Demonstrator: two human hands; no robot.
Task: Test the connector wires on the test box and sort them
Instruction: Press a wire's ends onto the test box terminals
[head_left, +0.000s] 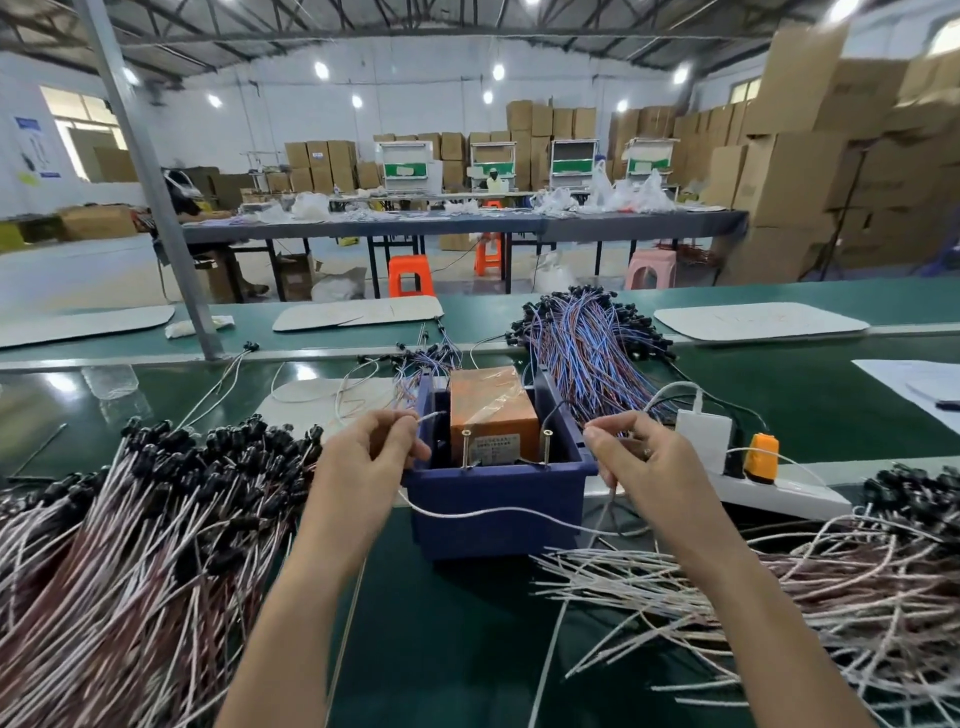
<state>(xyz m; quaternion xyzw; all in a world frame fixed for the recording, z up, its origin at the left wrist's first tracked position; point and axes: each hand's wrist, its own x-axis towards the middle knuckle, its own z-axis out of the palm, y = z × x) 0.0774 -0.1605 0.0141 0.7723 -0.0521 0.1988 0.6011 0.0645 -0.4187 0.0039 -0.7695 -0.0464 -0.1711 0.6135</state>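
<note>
An orange test box (492, 410) with two upright metal pins sits inside a blue plastic bin (493, 506) at the middle of the green bench. My left hand (370, 449) pinches one end of a white connector wire (519, 515), whose tip points toward the bin's left wall. My right hand (636, 457) pinches the wire's other end beside the bin's right edge. The wire sags in a loop across the bin's front. A large heap of white and brown wires with black connectors (135, 525) lies at the left. Another heap (810, 587) lies at the right.
A bundle of blue and red wires (587, 348) lies behind the bin. A white power strip (779, 491) with an orange plug (759, 452) and a white adapter (702, 434) sits right of the bin. A grey post (156, 197) rises at the left. Tables, stools and stacked cartons fill the background.
</note>
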